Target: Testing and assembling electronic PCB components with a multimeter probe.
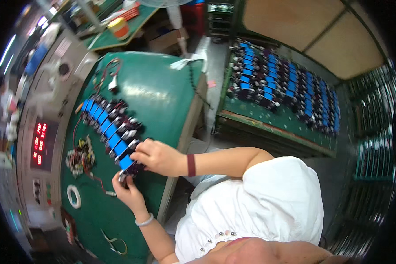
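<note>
A curved row of black parts with blue tops (105,125) lies on the green table (158,97). My right hand (158,157), with a dark red band at the wrist, rests its fingers on the nearest blue-topped part (126,162) at the row's end. My left hand (128,187), with a silver bracelet at the wrist, comes from below and pinches a small black part (124,177) just under that end. Both hands are close together, almost touching.
A grey control panel with red digits (39,143) runs along the left. A heap of small wired parts (80,157), a white tape roll (73,196) and a white plug on wires (113,82) lie on the table. A second surface (251,116) at right holds many blue-topped parts (286,86).
</note>
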Demonstrator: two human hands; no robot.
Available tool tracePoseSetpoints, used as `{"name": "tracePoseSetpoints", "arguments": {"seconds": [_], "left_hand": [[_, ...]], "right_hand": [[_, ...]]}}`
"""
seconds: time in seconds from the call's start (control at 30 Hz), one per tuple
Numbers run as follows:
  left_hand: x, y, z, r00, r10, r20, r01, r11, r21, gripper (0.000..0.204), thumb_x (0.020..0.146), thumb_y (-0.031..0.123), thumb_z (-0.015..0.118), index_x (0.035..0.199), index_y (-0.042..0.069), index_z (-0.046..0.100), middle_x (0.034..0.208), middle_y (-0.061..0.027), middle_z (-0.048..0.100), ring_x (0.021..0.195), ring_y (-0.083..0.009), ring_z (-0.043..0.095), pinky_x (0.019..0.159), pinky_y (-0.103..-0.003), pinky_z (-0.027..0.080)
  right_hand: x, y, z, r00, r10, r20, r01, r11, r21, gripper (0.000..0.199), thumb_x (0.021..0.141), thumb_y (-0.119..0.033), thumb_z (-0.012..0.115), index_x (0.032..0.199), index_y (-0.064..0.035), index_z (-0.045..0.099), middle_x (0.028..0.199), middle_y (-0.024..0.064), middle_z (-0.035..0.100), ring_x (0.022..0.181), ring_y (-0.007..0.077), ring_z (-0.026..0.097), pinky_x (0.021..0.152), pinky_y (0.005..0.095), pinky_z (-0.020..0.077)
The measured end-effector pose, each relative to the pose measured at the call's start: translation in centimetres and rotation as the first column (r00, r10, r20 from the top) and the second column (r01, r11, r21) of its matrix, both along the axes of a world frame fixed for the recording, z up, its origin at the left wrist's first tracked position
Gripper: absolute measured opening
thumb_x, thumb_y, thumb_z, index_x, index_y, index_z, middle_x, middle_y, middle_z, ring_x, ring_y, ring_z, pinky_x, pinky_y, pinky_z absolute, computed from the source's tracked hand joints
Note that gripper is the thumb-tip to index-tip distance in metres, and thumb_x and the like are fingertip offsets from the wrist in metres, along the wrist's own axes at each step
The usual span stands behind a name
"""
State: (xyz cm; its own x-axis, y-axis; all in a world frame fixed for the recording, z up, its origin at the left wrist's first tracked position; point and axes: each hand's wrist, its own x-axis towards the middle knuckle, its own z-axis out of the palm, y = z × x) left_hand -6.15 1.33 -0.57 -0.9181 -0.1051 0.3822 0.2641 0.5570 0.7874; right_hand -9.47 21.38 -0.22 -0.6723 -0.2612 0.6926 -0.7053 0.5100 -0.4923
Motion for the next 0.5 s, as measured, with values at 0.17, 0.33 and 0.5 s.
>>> {"name": "tracePoseSetpoints", "arguments": {"seconds": [0.17, 0.33, 0.5], "left_hand": [[-0.5, 0.5, 0.5, 0.998, 0.070, 0.000, -0.068, 0.968, -0.242, 0.024, 0.097, 0.010, 0.064, 0.115, -0.004, 0.056, 0.097, -0.0132, 0.065, 0.087, -0.0224, 0.061, 0.081, -0.034, 0.050], [-0.4, 0.7, 1.5, 0.993, 0.119, 0.020, -0.110, 0.965, -0.240, 0.022, 0.095, 0.004, 0.065, 0.113, -0.006, 0.059, 0.095, -0.0143, 0.067, 0.084, -0.0238, 0.066, 0.078, -0.034, 0.052], [-1.6, 0.4, 0.9, 0.984, 0.168, 0.068, -0.139, 0.941, -0.308, 0.019, 0.093, 0.003, 0.067, 0.108, -0.007, 0.061, 0.093, -0.0142, 0.067, 0.081, -0.0220, 0.066, 0.074, -0.032, 0.053]], "right_hand": [[-0.2, 0.2, -2.0, 0.999, -0.046, -0.015, 0.045, 0.997, -0.069, 0.045, 0.070, -0.013, 0.078, 0.109, -0.0075, 0.057, 0.094, 0.0084, 0.054, 0.085, 0.0275, 0.059, 0.073, 0.0387, 0.0513], [-1.0, -0.5, -2.2, 0.999, -0.039, -0.011, 0.037, 0.995, -0.088, 0.036, 0.076, -0.013, 0.074, 0.105, -0.0059, 0.055, 0.092, 0.0084, 0.054, 0.085, 0.0262, 0.059, 0.070, 0.0371, 0.0519], [-1.4, 0.1, -2.3, 0.994, -0.106, -0.002, 0.105, 0.986, -0.130, 0.041, 0.077, -0.012, 0.074, 0.112, -0.0057, 0.053, 0.093, 0.0089, 0.053, 0.084, 0.0260, 0.058, 0.068, 0.0362, 0.0528]]}}
